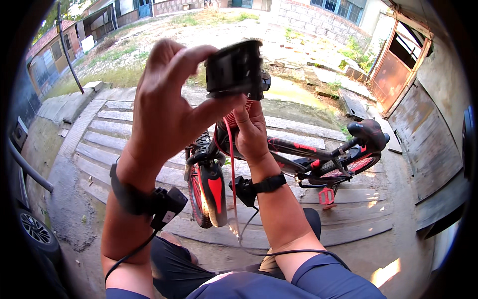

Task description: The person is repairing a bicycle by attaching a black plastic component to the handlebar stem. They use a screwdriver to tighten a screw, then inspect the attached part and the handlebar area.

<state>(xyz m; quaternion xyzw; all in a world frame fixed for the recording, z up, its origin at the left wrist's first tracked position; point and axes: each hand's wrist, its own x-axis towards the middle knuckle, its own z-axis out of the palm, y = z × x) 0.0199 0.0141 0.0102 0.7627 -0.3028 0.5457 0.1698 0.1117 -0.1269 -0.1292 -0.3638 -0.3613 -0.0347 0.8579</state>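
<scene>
My left hand is raised, its thumb and fingers pinching a black box-like part with a flared rim. Motion blurs that part, so its exact kind is unclear. Just below and behind it, my right hand has its fingers curled, thumb upward, beside a red coiled cable; what it grips is hidden. A black and red bicycle stands before me, its front wheel and red-marked mudguard toward me. The black part and my hands cover its handlebar area.
The bicycle's saddle and red pedal are to the right. Pale slabs stripe the ground. A car wheel shows at left, a rusty metal door at right. Cables hang from black wrist straps.
</scene>
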